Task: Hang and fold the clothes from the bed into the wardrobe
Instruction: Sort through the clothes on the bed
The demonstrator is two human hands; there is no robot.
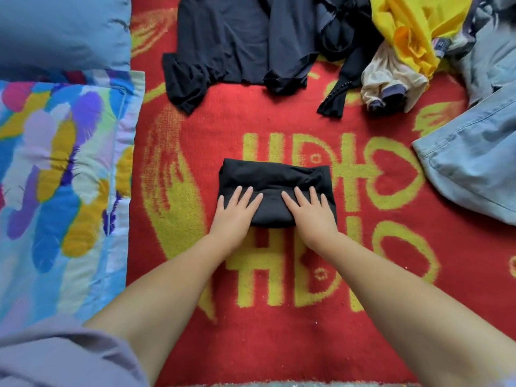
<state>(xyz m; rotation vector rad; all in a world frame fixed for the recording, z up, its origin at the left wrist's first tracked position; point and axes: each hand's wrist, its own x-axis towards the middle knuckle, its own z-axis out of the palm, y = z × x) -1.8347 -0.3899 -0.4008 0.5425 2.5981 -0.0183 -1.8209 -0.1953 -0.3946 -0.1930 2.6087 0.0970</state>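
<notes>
Nearest, a lilac sleeve [55, 356] is seen at the lower left corner, and two bare forearms are stretched forward from it over a red blanket [279, 344] patterned with large yellow characters and hearts, by which the bed is covered. A strip of pale fringe is just visible along the bottom edge.

Further on, at the middle of the blanket, a folded black garment [275, 177] is laid as a compact rectangle. It is pressed flat by both hands: the left hand [237, 210] is rested on its near left corner and the right hand [310, 212] on its near right part, fingers straight and spread, palms down, nothing being gripped. The two hands are kept slightly apart, with a strip of black cloth shown between them.

To the left, a multicoloured pillow [61, 177] in blue, yellow and purple brush-stroke print is laid beside the blanket, and beyond it a plain blue pillow [61, 29] is seen.

To the right, pale blue denim [474, 169] is spread over the blanket's edge.

Farthest, along the top, unfolded clothes are heaped: a black top [237, 46] spread out with a sleeve crumpled, a yellow garment [413, 26] bunched beside it, and a cream piece [391, 76] tucked beneath the yellow. No wardrobe or container is shown.
</notes>
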